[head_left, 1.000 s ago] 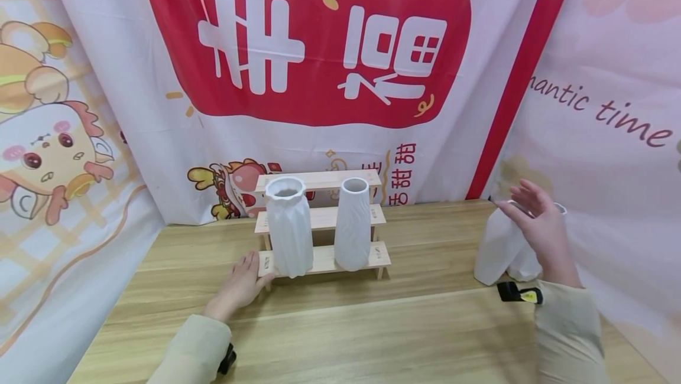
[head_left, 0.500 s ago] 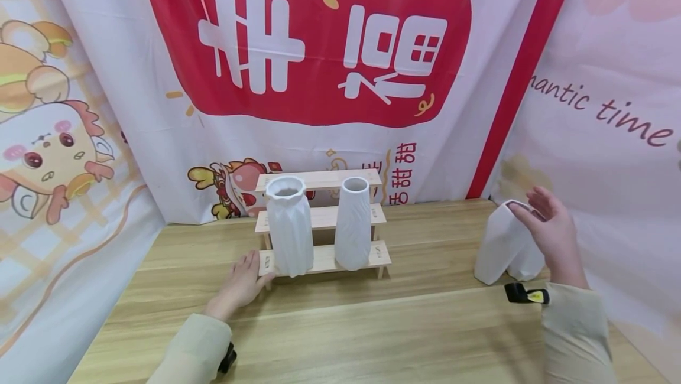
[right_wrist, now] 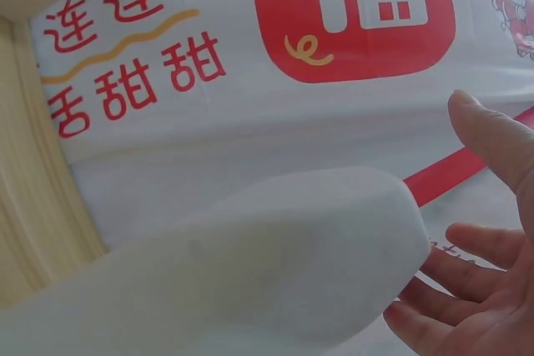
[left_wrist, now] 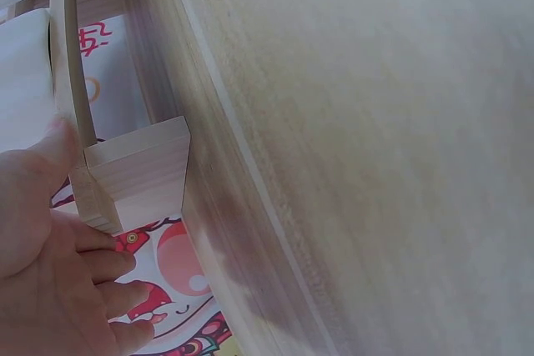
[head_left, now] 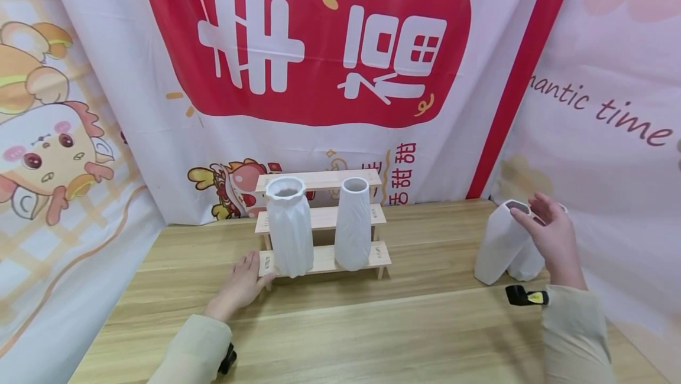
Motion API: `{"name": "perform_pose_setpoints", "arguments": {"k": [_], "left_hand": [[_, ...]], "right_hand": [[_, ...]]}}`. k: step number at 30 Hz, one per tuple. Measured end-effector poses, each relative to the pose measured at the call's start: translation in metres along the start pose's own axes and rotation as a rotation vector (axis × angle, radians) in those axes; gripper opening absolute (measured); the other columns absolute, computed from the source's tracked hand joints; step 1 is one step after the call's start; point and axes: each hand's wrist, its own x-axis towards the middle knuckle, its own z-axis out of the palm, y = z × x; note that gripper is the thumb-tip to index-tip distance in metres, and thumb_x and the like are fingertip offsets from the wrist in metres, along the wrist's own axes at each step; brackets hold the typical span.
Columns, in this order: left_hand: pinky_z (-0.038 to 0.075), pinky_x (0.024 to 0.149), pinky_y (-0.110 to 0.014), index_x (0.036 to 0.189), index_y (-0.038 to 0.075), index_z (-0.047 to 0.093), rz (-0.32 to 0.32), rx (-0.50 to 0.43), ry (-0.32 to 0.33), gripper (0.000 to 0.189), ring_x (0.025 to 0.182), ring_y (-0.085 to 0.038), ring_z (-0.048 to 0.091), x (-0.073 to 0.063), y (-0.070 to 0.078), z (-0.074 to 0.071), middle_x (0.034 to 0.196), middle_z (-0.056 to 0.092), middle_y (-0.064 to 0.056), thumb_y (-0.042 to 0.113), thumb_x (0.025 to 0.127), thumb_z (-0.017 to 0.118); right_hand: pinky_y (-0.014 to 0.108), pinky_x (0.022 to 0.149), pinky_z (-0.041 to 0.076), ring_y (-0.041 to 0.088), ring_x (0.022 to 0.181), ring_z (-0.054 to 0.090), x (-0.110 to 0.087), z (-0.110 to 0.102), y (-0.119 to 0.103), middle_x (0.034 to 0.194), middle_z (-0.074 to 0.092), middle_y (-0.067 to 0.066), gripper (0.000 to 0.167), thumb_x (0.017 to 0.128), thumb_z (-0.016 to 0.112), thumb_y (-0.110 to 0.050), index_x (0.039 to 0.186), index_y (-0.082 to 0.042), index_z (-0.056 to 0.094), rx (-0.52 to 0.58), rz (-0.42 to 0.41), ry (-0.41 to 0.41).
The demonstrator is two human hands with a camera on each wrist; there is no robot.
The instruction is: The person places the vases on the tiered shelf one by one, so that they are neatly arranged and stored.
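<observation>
One white faceted ceramic vase point(head_left: 493, 251), frame right, is seemingly reached for by the spread right hand point(head_left: 553, 242), a rim grip wanted next, the pale wooden tiered shelf point(head_left: 323, 257) touched by the loose-fingered left hand point(head_left: 238, 285).

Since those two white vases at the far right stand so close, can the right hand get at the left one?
Probably yes: the right hand is open by the mouth of that left vase, with nothing visibly blocking it, though the neighbouring vase might crowd its grip.
</observation>
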Motion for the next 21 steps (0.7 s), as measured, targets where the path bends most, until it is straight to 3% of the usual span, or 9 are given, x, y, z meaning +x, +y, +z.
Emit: {"name": "perform_pose_setpoints", "arguments": {"k": [9,16,21], "left_hand": [[0.01,0.103,-0.061,0.136,-0.02,0.016,0.0,-0.003,-0.004,0.073,0.129,-0.05,0.016,0.001,0.0,0.0,0.14,0.018,-0.038,0.033,0.096,0.047],[0.01,0.103,-0.061,0.136,-0.02,0.016,0.005,-0.012,0.003,0.073,0.129,-0.05,0.017,0.001,0.0,0.0,0.139,0.018,-0.039,0.032,0.096,0.047],[0.01,0.102,-0.062,0.136,-0.02,0.016,0.003,-0.015,-0.002,0.073,0.129,-0.05,0.016,0.001,0.0,0.0,0.139,0.018,-0.038,0.032,0.096,0.047]], "right_hand": [[0.013,0.097,0.03,0.035,0.131,0.027,0.002,0.001,0.014,0.144,0.024,0.028,0.079,0.089,0.06,-0.032,0.145,0.002,0.015,0.008,0.029,-0.037],[0.041,0.108,0.019,0.037,0.133,0.018,0.005,0.005,0.02,0.146,0.017,0.027,0.081,0.09,0.06,-0.03,0.145,0.004,0.012,0.06,0.025,-0.065],[0.042,0.102,0.03,0.025,0.124,0.035,0.007,0.008,0.027,0.136,0.037,0.021,0.069,0.088,0.062,-0.032,0.139,0.001,0.029,-0.002,-0.001,-0.058]]}}
